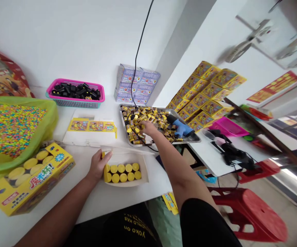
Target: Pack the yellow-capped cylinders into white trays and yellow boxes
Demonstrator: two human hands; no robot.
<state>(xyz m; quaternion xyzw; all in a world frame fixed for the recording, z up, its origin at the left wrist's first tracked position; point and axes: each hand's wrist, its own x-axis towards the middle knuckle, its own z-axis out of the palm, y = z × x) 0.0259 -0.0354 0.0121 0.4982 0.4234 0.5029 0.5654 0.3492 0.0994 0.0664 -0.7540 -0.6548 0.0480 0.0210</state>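
Right hand [147,127] reaches past the white carton [143,173] to the steel tray [189,139] beyond it, fingers part open and curled down into the heap of small yellow-and-black wrapped pieces [150,118], can't tell if any piece is pinched. Left hand [98,165] is at the carton's far left corner, fingers together and against the end of the yellow-capped cylinders [124,173], firm hold or not can't tell. Cylinders sit in two rows inside the carton, long axis of the rows running left to right, caps facing up, left hand much nearer them than right. Wrapped pieces lie loose in no set direction, right hand nearest, tray's long side running left to right and angled away. A white card flap [127,150] lies along the carton's far edge. Blue-handled glue gun [179,126] rests on the tray contents, up and right of the carton. Left of the carton: yellow printed box [30,178], green bag of coloured beads [9,130]. Beyond it: flat printed card [91,125], pink basket [75,92] of black parts, pale boxes [135,84]. Further right: stacked yellow boxes [205,92], red stool [251,216]
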